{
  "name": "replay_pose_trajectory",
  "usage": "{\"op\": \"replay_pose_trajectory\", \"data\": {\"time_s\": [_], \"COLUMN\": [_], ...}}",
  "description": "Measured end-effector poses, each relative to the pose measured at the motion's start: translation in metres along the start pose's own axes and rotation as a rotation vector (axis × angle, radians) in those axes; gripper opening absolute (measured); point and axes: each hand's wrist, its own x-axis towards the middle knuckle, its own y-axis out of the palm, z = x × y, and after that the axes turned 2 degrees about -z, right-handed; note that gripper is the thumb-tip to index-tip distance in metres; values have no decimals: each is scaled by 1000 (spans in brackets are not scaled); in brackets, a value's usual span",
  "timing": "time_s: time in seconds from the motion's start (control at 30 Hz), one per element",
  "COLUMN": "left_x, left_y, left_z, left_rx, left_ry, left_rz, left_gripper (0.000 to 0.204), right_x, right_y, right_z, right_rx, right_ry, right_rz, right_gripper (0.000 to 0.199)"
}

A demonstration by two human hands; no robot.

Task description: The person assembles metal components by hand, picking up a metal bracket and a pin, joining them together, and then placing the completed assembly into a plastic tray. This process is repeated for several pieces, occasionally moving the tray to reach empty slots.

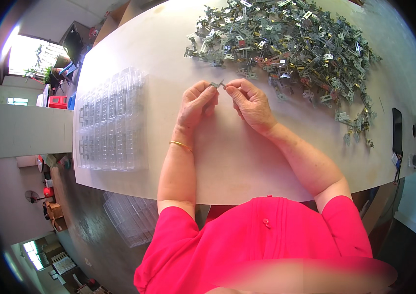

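Note:
Between my fingertips, over the middle of the table, is a small metal part (219, 84) with thin crossing pieces. Its exact kind is too small to make out. My left hand (199, 102) pinches one end between thumb and forefinger, the other fingers curled in. From the other side my right hand (252, 104) grips it with thumb and forefinger too. Just beyond both hands lies a big heap of small metal brackets (286, 44), mostly grey, with some yellowish and reddish bits among them.
Clear plastic trays (112, 122) with rows of compartments stand on the pale table (208, 176) at left. More clear trays (130, 218) sit lower down, beside the table's front edge. A black phone-like slab (397, 130) lies near the right edge. A few brackets (360, 122) trail from the heap.

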Motion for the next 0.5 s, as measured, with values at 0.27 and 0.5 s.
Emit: {"op": "replay_pose_trajectory", "data": {"time_s": [0.27,0.5], "left_x": [1,0], "left_y": [1,3], "left_z": [1,0], "left_rx": [74,127], "left_ry": [2,25], "left_rz": [-5,-29], "left_gripper": [21,20], "right_x": [-1,-4], "right_y": [-2,-1], "right_z": [2,4], "right_rx": [-33,-62], "right_ry": [8,-14], "right_rz": [9,6], "right_gripper": [14,17]}}
